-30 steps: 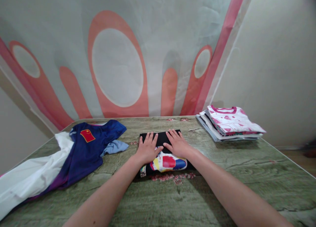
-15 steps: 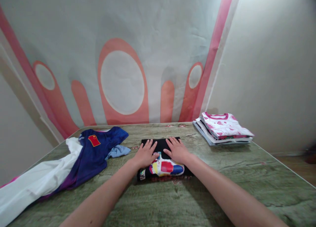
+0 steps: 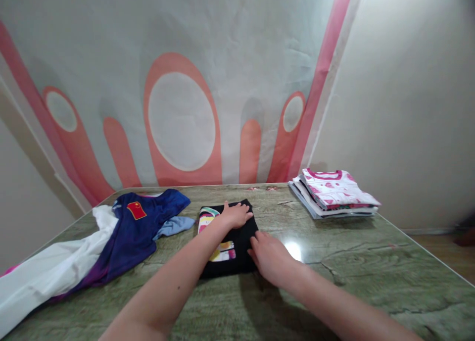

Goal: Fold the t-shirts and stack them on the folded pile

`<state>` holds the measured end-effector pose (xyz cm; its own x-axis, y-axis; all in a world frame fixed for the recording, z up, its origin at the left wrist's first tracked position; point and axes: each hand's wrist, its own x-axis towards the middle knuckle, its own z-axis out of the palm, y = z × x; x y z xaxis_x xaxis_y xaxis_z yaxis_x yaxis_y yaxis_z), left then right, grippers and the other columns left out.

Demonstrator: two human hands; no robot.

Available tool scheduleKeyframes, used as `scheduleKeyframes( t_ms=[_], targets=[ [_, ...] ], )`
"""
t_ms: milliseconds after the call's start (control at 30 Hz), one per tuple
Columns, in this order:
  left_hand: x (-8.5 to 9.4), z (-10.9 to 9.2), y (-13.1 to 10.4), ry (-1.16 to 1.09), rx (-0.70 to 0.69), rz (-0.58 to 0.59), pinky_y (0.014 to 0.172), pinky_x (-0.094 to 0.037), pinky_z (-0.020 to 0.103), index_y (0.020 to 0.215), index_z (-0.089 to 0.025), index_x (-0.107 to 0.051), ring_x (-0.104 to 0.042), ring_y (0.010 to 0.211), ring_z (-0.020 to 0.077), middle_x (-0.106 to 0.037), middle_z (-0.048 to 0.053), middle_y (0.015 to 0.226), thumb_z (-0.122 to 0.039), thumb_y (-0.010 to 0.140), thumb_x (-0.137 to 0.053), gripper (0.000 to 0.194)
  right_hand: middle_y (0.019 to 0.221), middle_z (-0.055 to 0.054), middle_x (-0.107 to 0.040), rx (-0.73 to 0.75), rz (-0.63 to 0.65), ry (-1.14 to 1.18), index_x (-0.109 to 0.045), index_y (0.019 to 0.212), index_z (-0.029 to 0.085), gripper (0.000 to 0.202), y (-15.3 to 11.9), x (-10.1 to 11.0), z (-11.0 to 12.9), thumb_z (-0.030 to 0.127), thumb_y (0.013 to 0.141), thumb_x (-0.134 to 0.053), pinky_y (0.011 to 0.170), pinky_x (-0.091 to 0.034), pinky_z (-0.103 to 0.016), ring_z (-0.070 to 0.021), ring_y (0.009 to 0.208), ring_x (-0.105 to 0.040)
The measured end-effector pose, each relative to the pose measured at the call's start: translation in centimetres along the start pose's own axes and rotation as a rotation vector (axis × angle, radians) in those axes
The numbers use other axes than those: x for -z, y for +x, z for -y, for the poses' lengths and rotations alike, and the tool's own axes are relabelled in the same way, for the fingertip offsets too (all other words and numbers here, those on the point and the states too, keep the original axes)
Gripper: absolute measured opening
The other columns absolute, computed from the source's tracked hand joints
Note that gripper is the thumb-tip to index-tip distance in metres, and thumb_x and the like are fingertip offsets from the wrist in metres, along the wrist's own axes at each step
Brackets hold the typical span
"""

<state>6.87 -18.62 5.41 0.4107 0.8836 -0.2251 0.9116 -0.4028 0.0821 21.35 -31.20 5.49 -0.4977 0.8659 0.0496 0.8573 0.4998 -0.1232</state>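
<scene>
A black printed shirt lies folded into a compact block at the middle of the table, its bright multicoloured print partly covered by my left forearm. My left hand rests across the far part of the shirt, fingers stretched out and palm down. At the shirt's right edge is my right hand, its fingers curled and closed on the black cloth. The thumb shows near the side of the fold; the fingertips are partly hidden.
On the wood-patterned table, a neat stack of folded clothes stands at the back right, a white-and-pink shirt on top. To the left lie loose clothes: a navy shirt with a red patch, white cloth and light-blue cloth. A wall rises behind.
Both hands lay flat on the shirt before. The shirt now sits turned, with a different part of its print showing. My right hand has come nearer and curled at the right edge.
</scene>
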Motion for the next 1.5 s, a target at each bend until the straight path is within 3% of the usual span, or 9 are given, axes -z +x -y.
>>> scheduleKeyframes(
  t_ms=[100, 200, 300, 367, 567, 733, 900, 1300, 1500],
  targets=[
    [0.4, -1.3, -0.5, -0.086, -0.264, 0.055, 0.11, -0.017, 0.062, 0.138, -0.034, -0.046, -0.03, 0.141, 0.0257, -0.045, 0.001, 0.147, -0.039, 0.098, -0.034, 0.042, 0.088, -0.008, -0.067, 0.199, 0.02, 0.237, -0.068, 0.086, 0.018, 0.027, -0.5, 0.1, -0.2, 0.03, 0.094, -0.045, 0.068, -0.043, -0.026, -0.0179, 0.076, -0.062],
    [0.0, -1.4, -3.6, -0.208, -0.468, -0.061, 0.113, -0.025, 0.048, 0.13, -0.031, -0.057, -0.04, 0.136, 0.023, -0.058, 0.002, 0.135, -0.033, 0.096, -0.041, 0.037, 0.08, -0.003, -0.068, 0.199, -0.11, 0.391, -0.067, 0.078, 0.02, 0.026, 0.3, 0.2, -3.4, 0.025, 0.092, -0.047, 0.069, -0.042, -0.025, -0.0154, 0.074, -0.061],
    [-1.3, 0.1, -8.4, -0.225, -0.336, -0.302, 0.106, -0.038, 0.037, 0.124, -0.024, -0.062, -0.053, 0.123, 0.0221, -0.063, 0.006, 0.127, -0.032, 0.095, -0.044, 0.035, 0.092, -0.003, -0.068, 0.139, -0.275, 0.41, -0.066, 0.089, 0.021, 0.021, 1.1, 0.5, -7.3, 0.011, 0.083, -0.049, 0.082, -0.043, -0.028, -0.0178, 0.091, -0.059],
    [-2.4, 1.3, -11.8, -0.186, -0.216, -0.37, 0.105, -0.041, 0.038, 0.124, -0.021, -0.062, -0.054, 0.12, 0.0228, -0.061, 0.009, 0.128, -0.033, 0.094, -0.046, 0.036, 0.099, -0.003, -0.067, 0.193, -0.248, 0.386, -0.065, 0.095, 0.021, 0.029, 1.2, 0.5, -9.1, 0.006, 0.075, -0.051, 0.09, -0.041, -0.031, -0.0194, 0.099, -0.057],
    [-5.6, 2.4, -18.3, -0.082, -0.087, -0.273, 0.109, -0.037, 0.042, 0.141, -0.02, -0.045, -0.042, 0.134, 0.0261, -0.041, 0.012, 0.149, -0.042, 0.089, -0.054, 0.057, 0.116, -0.005, -0.062, 0.239, -0.077, 0.222, -0.059, 0.111, 0.021, 0.056, 0.9, -1.0, -10.7, -0.003, 0.064, -0.043, 0.094, -0.04, -0.035, -0.0211, 0.112, -0.053],
    [-6.2, 2.3, -19.0, -0.002, -0.111, -0.216, 0.111, -0.035, 0.04, 0.139, -0.015, -0.046, -0.039, 0.137, 0.0234, -0.04, 0.013, 0.149, -0.025, 0.09, -0.046, 0.05, 0.12, -0.005, -0.061, 0.252, -0.075, 0.208, -0.057, 0.117, 0.022, 0.054, 1.4, -2.4, -11.5, -0.003, 0.073, -0.04, 0.097, -0.039, -0.035, -0.0194, 0.112, -0.055],
    [-6.4, 2.6, -18.4, 0.104, -0.137, -0.22, 0.11, -0.037, 0.04, 0.138, -0.011, -0.047, -0.042, 0.135, 0.0238, -0.042, 0.016, 0.147, -0.001, 0.076, -0.042, 0.063, 0.117, -0.007, -0.061, 0.28, -0.133, 0.234, -0.058, 0.114, 0.02, 0.044, 1.7, -3.3, -11.2, 0.001, 0.079, -0.038, 0.097, -0.041, -0.036, -0.0202, 0.111, -0.054],
    [-7.4, 4.4, -17.3, 0.022, -0.163, -0.428, 0.101, -0.047, 0.037, 0.128, -0.016, -0.054, -0.057, 0.121, 0.0232, -0.06, 0.013, 0.13, -0.01, 0.08, -0.046, 0.049, 0.115, -0.009, -0.061, 0.296, -0.233, 0.116, -0.057, 0.118, 0.02, 0.038, 1.8, -3.6, -10.7, 0.007, 0.086, -0.041, 0.097, -0.04, -0.041, -0.0222, 0.11, -0.051],
    [-3.4, 4.8, -18.9, -0.256, -0.088, -0.5, 0.096, -0.048, 0.035, 0.116, -0.023, -0.062, -0.065, 0.105, 0.0219, -0.069, 0.004, 0.115, -0.017, 0.079, -0.051, 0.039, 0.099, -0.006, -0.065, 0.288, -0.384, 0.265, -0.061, 0.103, 0.021, 0.028, 0.9, 0.1, -9.6, 0.012, 0.079, -0.05, 0.09, -0.045, -0.038, -0.0221, 0.099, -0.057]
  ],
)
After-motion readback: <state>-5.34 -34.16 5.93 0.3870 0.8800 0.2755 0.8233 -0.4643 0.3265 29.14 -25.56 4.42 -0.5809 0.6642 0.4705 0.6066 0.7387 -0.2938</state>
